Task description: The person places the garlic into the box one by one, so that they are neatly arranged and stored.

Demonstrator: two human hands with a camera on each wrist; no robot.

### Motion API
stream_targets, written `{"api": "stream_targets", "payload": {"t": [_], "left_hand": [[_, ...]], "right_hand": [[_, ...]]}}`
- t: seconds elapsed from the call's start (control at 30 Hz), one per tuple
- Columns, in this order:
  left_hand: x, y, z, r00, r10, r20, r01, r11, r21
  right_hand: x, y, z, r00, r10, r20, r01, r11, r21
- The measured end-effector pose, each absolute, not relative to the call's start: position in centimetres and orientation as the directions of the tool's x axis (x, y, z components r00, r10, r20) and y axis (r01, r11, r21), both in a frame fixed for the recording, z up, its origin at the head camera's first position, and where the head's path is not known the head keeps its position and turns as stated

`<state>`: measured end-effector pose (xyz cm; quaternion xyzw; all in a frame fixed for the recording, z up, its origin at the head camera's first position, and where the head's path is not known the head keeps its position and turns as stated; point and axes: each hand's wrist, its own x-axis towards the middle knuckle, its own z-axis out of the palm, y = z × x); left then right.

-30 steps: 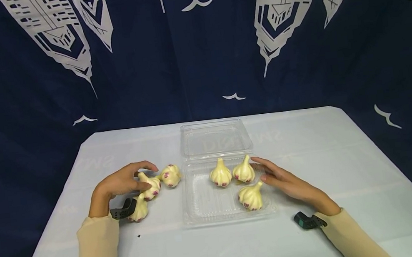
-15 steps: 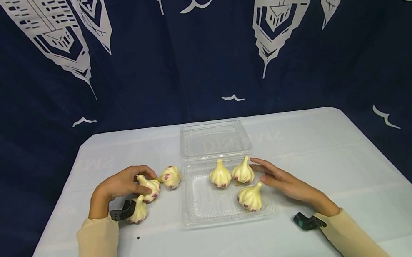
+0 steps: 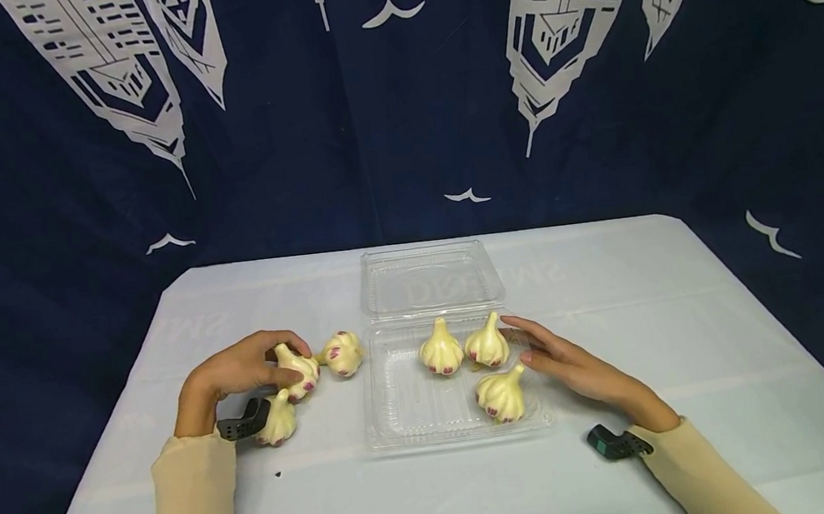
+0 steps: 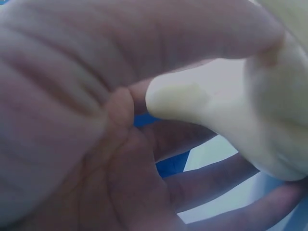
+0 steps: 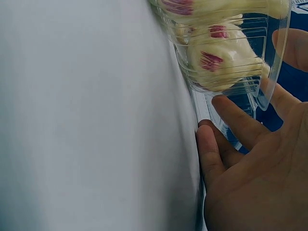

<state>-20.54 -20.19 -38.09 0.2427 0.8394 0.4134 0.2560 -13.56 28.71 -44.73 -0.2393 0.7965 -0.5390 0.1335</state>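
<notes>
My left hand (image 3: pixel 243 367) holds a garlic bulb (image 3: pixel 307 373) between thumb and fingers at the left of the table. In the left wrist view, the pale neck of that bulb (image 4: pixel 211 94) points in toward the palm. Just in front lies a second garlic bulb (image 3: pixel 278 422), partly hidden by the wrist strap. Another bulb (image 3: pixel 343 354) sits to the right of the held one. My right hand (image 3: pixel 582 365) rests along the right side of a clear plastic clamshell box (image 3: pixel 407 425), its fingers fairly straight against the wall.
Inside the box are three garlic bulbs (image 3: pixel 440 346), grouped toward its right half. The transparent lid (image 3: pixel 429 280) is folded back on the white table (image 3: pixel 378 512). A dark speck (image 3: pixel 278 474) lies near the front left. Behind the table hangs a blue printed cloth (image 3: pixel 283 178).
The left hand's fingers have drawn in around the garlic bulb, which has shifted very slightly. My right hand and the box have stayed where they were.
</notes>
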Motion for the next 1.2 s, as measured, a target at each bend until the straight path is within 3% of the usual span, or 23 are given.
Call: {"api": "stream_targets", "payload": {"t": [0.37, 1.0, 1.2], "left_hand": [[-20.3, -21.1, -37.2, -0.806, 0.563, -0.186, 0.218, 0.573, 0.790], [-19.4, -19.9, -35.4, -0.835, 0.548, -0.048, 0.332, 0.572, 0.750], [-19.0, -18.5, -35.1, -0.821, 0.571, -0.018, 0.367, 0.553, 0.748]], "right_hand": [[-13.4, 28.8, -44.7, -0.847, -0.530, 0.053, -0.244, 0.297, -0.923], [-13.5, 28.8, -44.8, -0.851, -0.523, 0.046, -0.232, 0.296, -0.927], [-13.6, 28.7, -44.8, -0.848, -0.528, 0.038, -0.225, 0.295, -0.929]]}}
